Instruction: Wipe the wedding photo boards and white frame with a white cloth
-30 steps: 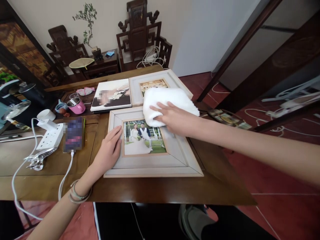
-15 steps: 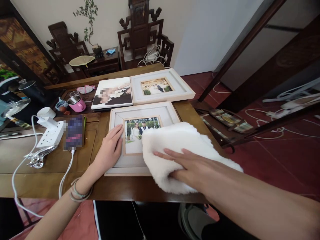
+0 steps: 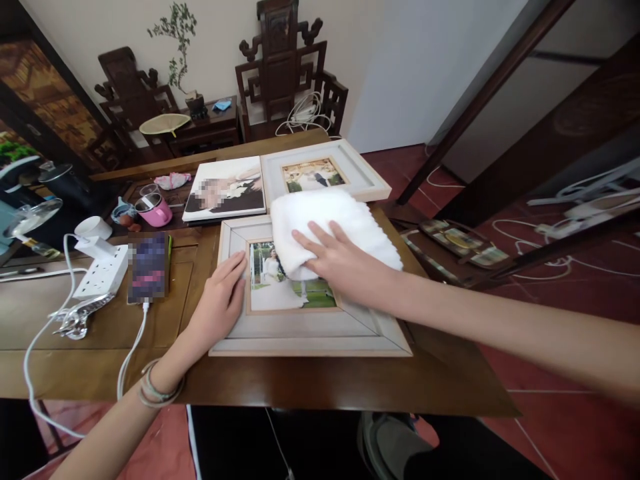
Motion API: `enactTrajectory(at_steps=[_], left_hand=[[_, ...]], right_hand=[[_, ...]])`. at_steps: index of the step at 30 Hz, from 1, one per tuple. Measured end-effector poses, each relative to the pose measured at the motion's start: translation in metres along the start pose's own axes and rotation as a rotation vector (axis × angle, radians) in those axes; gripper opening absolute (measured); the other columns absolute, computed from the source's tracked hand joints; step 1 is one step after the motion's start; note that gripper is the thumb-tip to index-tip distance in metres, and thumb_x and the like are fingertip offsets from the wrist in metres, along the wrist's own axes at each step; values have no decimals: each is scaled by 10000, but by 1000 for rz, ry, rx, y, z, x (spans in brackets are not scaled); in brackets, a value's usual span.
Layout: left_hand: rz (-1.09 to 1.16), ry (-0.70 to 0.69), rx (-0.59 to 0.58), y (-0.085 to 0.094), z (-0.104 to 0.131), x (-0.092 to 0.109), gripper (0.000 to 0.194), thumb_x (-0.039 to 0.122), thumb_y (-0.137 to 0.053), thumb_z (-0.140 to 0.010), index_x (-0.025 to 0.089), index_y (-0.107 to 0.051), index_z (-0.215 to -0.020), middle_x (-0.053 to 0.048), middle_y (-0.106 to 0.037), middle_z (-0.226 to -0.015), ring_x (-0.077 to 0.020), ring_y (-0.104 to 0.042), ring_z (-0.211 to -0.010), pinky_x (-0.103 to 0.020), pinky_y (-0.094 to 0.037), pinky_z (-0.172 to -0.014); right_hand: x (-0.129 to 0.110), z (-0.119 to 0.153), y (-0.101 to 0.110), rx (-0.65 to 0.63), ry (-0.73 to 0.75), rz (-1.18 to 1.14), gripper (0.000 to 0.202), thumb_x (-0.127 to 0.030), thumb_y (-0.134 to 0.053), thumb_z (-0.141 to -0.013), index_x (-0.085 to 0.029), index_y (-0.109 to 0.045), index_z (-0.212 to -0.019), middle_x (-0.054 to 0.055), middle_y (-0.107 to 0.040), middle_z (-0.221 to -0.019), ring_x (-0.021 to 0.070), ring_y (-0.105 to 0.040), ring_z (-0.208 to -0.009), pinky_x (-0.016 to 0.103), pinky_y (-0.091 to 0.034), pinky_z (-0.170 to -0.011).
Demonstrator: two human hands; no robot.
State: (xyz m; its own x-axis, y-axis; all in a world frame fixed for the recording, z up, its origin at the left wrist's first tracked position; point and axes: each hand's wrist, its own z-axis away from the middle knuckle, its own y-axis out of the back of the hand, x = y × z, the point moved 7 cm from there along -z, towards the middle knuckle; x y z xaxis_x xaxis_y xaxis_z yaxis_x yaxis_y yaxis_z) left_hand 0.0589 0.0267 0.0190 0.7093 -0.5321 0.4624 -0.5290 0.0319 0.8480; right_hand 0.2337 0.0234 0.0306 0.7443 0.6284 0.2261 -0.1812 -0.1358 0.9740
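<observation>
A light wooden picture frame (image 3: 295,328) lies flat near the table's front edge, holding an outdoor wedding photo (image 3: 273,290). My left hand (image 3: 220,297) rests on the frame's left border, fingers stretched out flat, with nothing held. Over the frame's upper right part lies a fluffy white cloth (image 3: 325,210). My right hand (image 3: 345,263) presses down on the cloth and grips it, fingers somewhat spread. The frame's upper right corner and part of the photo are hidden beneath the cloth.
Behind lie another framed photo (image 3: 373,183) and a photo panel (image 3: 225,190). To the left are a phone (image 3: 149,267) on a charging cable, a white power strip (image 3: 103,272), a pink mug (image 3: 155,212) and a dark kettle (image 3: 65,190).
My right hand has slid the white cloth up and away from me, from the frame's lower right to its upper right, baring the lower right corner. My left hand has stayed put.
</observation>
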Motion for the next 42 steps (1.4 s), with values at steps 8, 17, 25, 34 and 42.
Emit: enactTrajectory(at_steps=[8,17,25,34,42], left_hand=[[-10,0,1,-2,1,-2,424,241,-371,-945,150,-490,-1342,-140,-454,-1440,-259,-398,-1350,-493,-344,-1106],[-10,5,-29,-2,2,-2,434,222,-359,-951,140,-458,-1366,-143,-427,-1459,-261,-370,-1366,-514,-342,-1101],[23,-12,4,-2,3,-2,425,226,-361,-957,184,-461,-1367,-127,-438,-1454,-256,-380,-1364,-507,-348,-1100],[-5,-4,-8,-1,2,-2,426,233,-365,-949,160,-476,-1354,-139,-449,-1443,-261,-384,-1359,-512,-345,-1101],[1,-27,-2,0,1,-1,423,234,-369,-948,168,-480,-1351,-133,-460,-1436,-256,-393,-1354,-503,-343,-1107]], right_hand=[[-73,62,17,-58,25,-299,208,-174,-660,-681,-203,-740,-871,172,-514,-1368,450,-506,-1174,593,-453,-887],[-32,49,4,-60,92,-267,482,-3,-584,-610,-181,-702,-1042,157,-375,-1477,415,-323,-1337,581,-383,-1000],[-2,15,0,71,25,-71,382,63,-533,-669,-139,-726,-930,168,-387,-1467,428,-293,-1345,637,-283,-1036],[-88,73,12,-80,-11,-378,215,-156,-631,-715,-249,-741,-874,100,-484,-1410,437,-449,-1242,617,-430,-925],[-12,20,11,8,-100,-182,576,51,-521,-656,-111,-620,-1199,202,-296,-1506,438,-236,-1362,608,-292,-1052]])
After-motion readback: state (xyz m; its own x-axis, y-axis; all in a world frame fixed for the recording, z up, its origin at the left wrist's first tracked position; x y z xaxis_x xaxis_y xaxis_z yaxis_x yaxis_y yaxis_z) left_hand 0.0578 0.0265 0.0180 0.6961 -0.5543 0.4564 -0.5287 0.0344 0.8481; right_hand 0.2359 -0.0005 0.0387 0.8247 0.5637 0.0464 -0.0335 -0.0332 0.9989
